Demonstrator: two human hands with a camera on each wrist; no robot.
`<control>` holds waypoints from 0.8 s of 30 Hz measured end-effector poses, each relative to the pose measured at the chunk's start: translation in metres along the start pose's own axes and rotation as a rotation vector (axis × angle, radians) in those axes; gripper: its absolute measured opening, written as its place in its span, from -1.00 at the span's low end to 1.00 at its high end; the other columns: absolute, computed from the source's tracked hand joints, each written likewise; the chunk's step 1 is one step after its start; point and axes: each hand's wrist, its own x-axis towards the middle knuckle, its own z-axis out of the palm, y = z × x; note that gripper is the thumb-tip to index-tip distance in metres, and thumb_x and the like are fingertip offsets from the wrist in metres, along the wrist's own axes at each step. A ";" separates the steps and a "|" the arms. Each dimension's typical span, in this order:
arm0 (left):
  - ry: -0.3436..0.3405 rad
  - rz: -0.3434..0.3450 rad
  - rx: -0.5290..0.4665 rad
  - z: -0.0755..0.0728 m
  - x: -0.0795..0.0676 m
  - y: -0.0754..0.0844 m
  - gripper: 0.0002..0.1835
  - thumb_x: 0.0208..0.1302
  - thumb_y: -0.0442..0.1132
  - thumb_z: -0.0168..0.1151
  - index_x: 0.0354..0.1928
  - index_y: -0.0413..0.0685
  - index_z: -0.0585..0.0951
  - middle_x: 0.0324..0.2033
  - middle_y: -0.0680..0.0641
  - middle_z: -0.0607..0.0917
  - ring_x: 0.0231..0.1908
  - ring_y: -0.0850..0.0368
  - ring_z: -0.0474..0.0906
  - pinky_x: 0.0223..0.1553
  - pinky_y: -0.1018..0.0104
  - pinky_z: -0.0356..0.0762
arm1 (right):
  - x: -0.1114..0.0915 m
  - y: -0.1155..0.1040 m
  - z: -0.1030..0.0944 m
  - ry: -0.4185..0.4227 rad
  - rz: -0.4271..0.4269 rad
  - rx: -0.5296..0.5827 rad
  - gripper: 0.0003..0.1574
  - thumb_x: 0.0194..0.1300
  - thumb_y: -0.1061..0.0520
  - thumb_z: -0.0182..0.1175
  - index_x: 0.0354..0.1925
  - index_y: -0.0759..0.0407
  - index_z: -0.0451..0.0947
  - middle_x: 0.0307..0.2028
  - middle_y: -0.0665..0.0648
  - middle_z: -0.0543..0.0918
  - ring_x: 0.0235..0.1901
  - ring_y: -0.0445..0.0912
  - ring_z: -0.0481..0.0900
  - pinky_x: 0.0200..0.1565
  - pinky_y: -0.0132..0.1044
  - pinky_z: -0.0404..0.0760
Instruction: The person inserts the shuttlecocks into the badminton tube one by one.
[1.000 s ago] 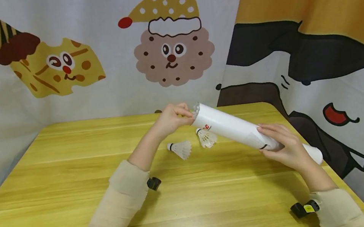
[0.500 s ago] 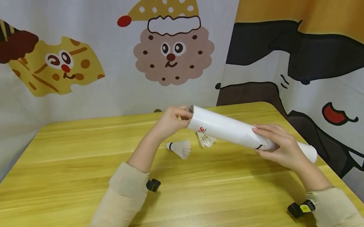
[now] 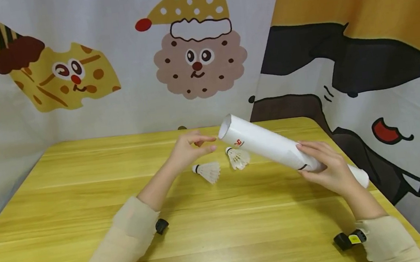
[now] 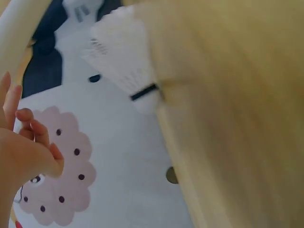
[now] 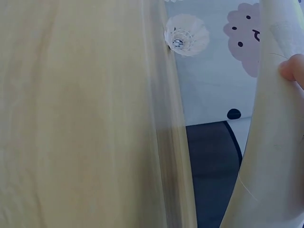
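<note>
A white cardboard shuttlecock tube [image 3: 267,141] is held aslant above the table, its round mouth raised toward the left. My right hand [image 3: 328,166] grips it near the lower end, the thumb underneath in the head view. Just left of the mouth is my left hand [image 3: 192,147], fingers loosely extended and holding nothing. Below the mouth, two white feather shuttlecocks lie on the table: one shuttlecock [image 3: 208,172] nearer my left wrist, another shuttlecock [image 3: 238,158] under the tube. A shuttlecock [image 4: 124,54] with a black band shows large in the left wrist view. The tube's deeper inside is hidden.
The wooden table [image 3: 192,239] extends toward me and to both sides. Behind its far edge hangs a printed cartoon curtain [image 3: 124,115]. A small black camera [image 3: 161,226] sits at my left cuff, another camera [image 3: 346,241] at the right.
Feather tips showed at the tube's mouth, then my left fingers reached into it. Now that hand has drawn back down-left, and the mouth shows no feathers. The right hand has barely shifted.
</note>
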 end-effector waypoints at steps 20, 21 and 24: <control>-0.066 -0.056 0.528 0.017 -0.030 -0.030 -0.55 -0.20 0.10 0.43 -0.19 0.15 0.67 -0.63 0.10 0.42 -0.47 0.16 0.25 -0.29 0.17 -0.05 | -0.005 0.006 0.001 -0.025 0.041 -0.012 -0.35 -0.15 0.07 0.38 -0.03 0.28 0.53 -0.02 0.27 0.52 0.00 0.00 0.39 0.03 -0.49 0.28; -0.067 -0.060 0.528 0.018 -0.031 -0.031 -0.54 -0.21 0.10 0.44 -0.19 0.14 0.67 -0.63 0.09 0.42 -0.48 0.16 0.25 -0.29 0.17 -0.04 | -0.004 0.006 0.001 -0.026 0.040 -0.010 -0.35 -0.17 0.11 0.38 -0.03 0.29 0.53 -0.03 0.27 0.52 0.00 0.01 0.39 0.04 -0.49 0.28; -0.069 -0.067 0.536 0.020 -0.035 -0.034 -0.53 -0.21 0.10 0.44 -0.18 0.12 0.67 -0.62 0.08 0.44 -0.47 0.15 0.25 -0.27 0.17 -0.04 | -0.005 0.005 0.002 -0.030 0.039 -0.008 -0.36 -0.16 0.12 0.38 -0.03 0.29 0.53 -0.03 0.28 0.51 0.01 0.01 0.39 0.04 -0.48 0.27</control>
